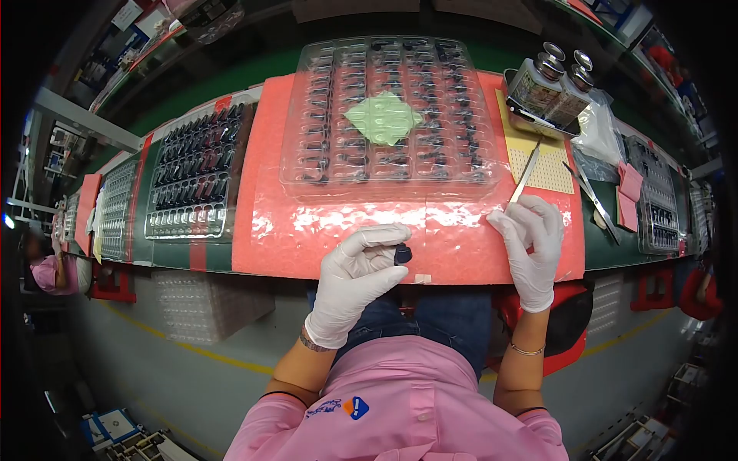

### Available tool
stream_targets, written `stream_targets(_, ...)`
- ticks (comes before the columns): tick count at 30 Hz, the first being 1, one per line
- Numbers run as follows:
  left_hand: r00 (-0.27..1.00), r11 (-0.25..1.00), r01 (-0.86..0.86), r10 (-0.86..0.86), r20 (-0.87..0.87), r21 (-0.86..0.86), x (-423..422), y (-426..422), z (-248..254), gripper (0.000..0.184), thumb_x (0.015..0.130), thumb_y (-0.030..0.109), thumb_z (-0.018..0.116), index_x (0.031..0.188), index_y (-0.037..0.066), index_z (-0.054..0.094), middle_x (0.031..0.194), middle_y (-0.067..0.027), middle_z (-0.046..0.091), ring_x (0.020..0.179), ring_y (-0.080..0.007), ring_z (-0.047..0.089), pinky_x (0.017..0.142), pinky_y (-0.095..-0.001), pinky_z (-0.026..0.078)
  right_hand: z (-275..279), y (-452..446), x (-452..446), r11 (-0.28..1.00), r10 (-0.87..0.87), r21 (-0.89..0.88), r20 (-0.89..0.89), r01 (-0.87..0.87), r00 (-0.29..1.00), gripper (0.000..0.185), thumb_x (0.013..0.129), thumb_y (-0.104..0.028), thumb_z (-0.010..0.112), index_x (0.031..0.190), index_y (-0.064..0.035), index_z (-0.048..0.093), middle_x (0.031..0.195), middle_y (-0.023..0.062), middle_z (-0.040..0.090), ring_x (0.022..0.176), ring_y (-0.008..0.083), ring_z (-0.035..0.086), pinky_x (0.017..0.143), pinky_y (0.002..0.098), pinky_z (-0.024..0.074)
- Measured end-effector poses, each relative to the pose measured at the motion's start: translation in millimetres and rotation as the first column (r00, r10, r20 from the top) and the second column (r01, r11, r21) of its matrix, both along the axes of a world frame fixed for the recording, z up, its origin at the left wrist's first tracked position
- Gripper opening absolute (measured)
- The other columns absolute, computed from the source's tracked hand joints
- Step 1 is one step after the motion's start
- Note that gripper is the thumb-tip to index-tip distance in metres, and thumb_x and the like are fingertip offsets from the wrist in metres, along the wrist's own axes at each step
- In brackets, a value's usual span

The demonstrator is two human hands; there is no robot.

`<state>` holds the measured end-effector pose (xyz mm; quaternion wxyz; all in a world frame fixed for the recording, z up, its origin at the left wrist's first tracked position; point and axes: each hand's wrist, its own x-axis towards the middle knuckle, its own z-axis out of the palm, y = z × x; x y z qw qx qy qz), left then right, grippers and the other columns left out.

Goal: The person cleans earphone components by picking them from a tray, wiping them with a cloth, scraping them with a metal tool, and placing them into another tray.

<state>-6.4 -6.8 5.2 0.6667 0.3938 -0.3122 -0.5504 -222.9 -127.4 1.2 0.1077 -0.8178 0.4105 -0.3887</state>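
Observation:
Gloved in white, my left hand [359, 276] holds a small dark part [402, 254] between thumb and fingers, above the front edge of the pink mat [323, 246]. To its right my right hand [530, 242], also in a white glove, has its fingers curled, with the thumb near the fingertips. The lower end of the metal tweezers [525, 173] meets these fingertips. Behind both hands lies a clear plastic tray [307, 173] with rows of dark parts, and a pale green piece [384, 119] rests on it.
Two bottles with metal tops [534, 86] stand in a holder at the back right, beside a yellow dotted sheet [550, 173]. Scissors [596, 201] lie further right. A tray of dark parts [192, 173] is on the left. A person in pink [58, 273] is at the far left.

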Motion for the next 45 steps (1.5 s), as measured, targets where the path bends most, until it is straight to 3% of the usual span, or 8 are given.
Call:
stream_targets(7, 0.997, 0.997, -0.066, 0.065, 0.028, 0.032, 4, 0, 1, 0.040, 0.066, -0.008, 0.062, 0.105, -0.003, 0.052, 0.107, -0.0129, 0.053, 0.086, -0.0147, 0.054, 0.075, -0.0234, 0.045, -6, -33, -79, 0.847, -0.476, -0.188, 0.149, 0.497, 0.867, 0.025, 0.076, -0.001, 0.053, 0.101, -0.0025, 0.054, 0.102, 0.0117, 0.054, 0.097, 0.0300, 0.048, 0.087, 0.0357, 0.0365)
stream_targets(9, 0.999, 0.999, -0.038, 0.038, 0.014, 0.024, 7, -3, -1, 0.039, 0.068, -0.010, 0.060, 0.106, -0.004, 0.053, 0.110, -0.0102, 0.053, 0.098, -0.0145, 0.052, 0.087, -0.0258, 0.040, -7, -34, -113, 0.875, -0.483, -0.071, -0.143, 0.478, 0.864, 0.022, 0.077, -0.001, 0.051, 0.099, -0.0009, 0.054, 0.105, 0.0142, 0.052, 0.098, 0.0310, 0.048, 0.087, 0.0354, 0.0365)
stream_targets(20, 0.988, 0.997, 0.005, -0.016, 0.152, 0.071, -7, -32, -5, 0.039, 0.068, -0.008, 0.059, 0.106, -0.003, 0.051, 0.104, -0.0079, 0.054, 0.081, -0.0090, 0.052, 0.070, -0.0182, 0.043, -4, -53, -123, 0.786, -0.611, -0.145, -0.035, 0.601, 0.791, 0.026, 0.074, -0.005, 0.058, 0.100, -0.0020, 0.054, 0.097, 0.0118, 0.055, 0.092, 0.0277, 0.050, 0.082, 0.0357, 0.0386)
stream_targets(28, 0.983, 0.999, 0.008, -0.018, 0.181, 0.053, -7, -31, -8, 0.039, 0.068, -0.008, 0.059, 0.106, -0.003, 0.052, 0.103, -0.0075, 0.054, 0.080, -0.0083, 0.051, 0.066, -0.0176, 0.043, -10, -83, -116, 0.887, -0.451, -0.003, -0.209, 0.461, 0.868, 0.023, 0.075, -0.012, 0.059, 0.097, -0.0047, 0.055, 0.088, 0.0103, 0.056, 0.089, 0.0266, 0.051, 0.081, 0.0374, 0.0375)
stream_targets(32, 0.986, 0.999, 0.015, -0.023, 0.164, 0.050, -8, -31, -5, 0.039, 0.068, -0.008, 0.060, 0.105, -0.003, 0.052, 0.104, -0.0083, 0.054, 0.083, -0.0097, 0.052, 0.068, -0.0187, 0.044, -14, -88, -118, 0.869, -0.484, -0.264, -0.271, 0.419, 0.832, 0.022, 0.078, -0.005, 0.055, 0.100, -0.0038, 0.056, 0.085, 0.0110, 0.056, 0.081, 0.0251, 0.053, 0.074, 0.0325, 0.0406)
stream_targets(36, 0.985, 0.998, 0.035, -0.043, 0.170, 0.045, -6, -31, -10, 0.038, 0.068, -0.008, 0.061, 0.105, -0.003, 0.053, 0.105, -0.0094, 0.054, 0.087, -0.0113, 0.054, 0.074, -0.0210, 0.046, 3, -77, -108, 0.809, -0.424, -0.395, 0.121, 0.435, 0.898, 0.022, 0.084, -0.003, 0.049, 0.105, -0.0040, 0.054, 0.081, 0.0072, 0.054, 0.074, 0.0180, 0.051, 0.068, 0.0261, 0.0401)
stream_targets(38, 0.987, 0.998, 0.029, -0.037, 0.159, 0.052, -8, -32, -9, 0.038, 0.068, -0.008, 0.061, 0.105, -0.003, 0.053, 0.105, -0.0096, 0.054, 0.089, -0.0118, 0.054, 0.076, -0.0219, 0.045, 31, -51, -86, 0.919, -0.270, -0.088, 0.568, 0.384, 0.777, 0.022, 0.087, -0.002, 0.046, 0.107, -0.0030, 0.054, 0.083, 0.0032, 0.050, 0.071, 0.0108, 0.047, 0.065, 0.0203, 0.0378)
stream_targets(45, 0.989, 0.994, -0.001, -0.016, 0.149, 0.109, -9, -30, 0, 0.036, 0.070, -0.011, 0.058, 0.105, -0.003, 0.053, 0.107, -0.0098, 0.054, 0.094, -0.0135, 0.054, 0.083, -0.0249, 0.044, 41, 10, -24, 0.999, -0.022, -0.034, 0.389, 0.038, 0.921, 0.030, 0.075, 0.005, 0.057, 0.104, -0.0046, 0.060, 0.083, 0.0048, 0.047, 0.071, 0.0098, 0.047, 0.063, 0.0215, 0.0390)
